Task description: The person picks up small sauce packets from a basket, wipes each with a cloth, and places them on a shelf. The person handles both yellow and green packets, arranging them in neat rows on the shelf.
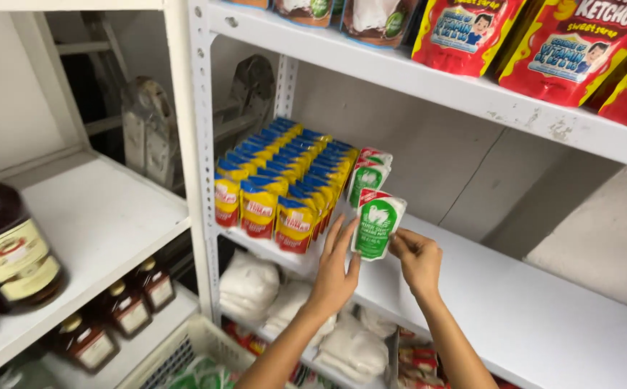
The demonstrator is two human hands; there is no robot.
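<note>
White shelf [544,317], pouch [377,225] between hands

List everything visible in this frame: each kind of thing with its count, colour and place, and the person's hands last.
green-and-white pouch: one, held upright at the middle shelf's front edge
more green-and-white pouches: at least two, in a row behind it
yellow-and-blue pouches: many, three rows, middle shelf left
red pouches: several, top shelf right
white shelf: metal, bare on the right
white bags: several, lower shelf
dark bottles: several, amber, left unit's lower shelf
large dark bottle: one, left unit's upper shelf
left hand: fingers on the pouch's left edge
right hand: pinching its right edge
</note>
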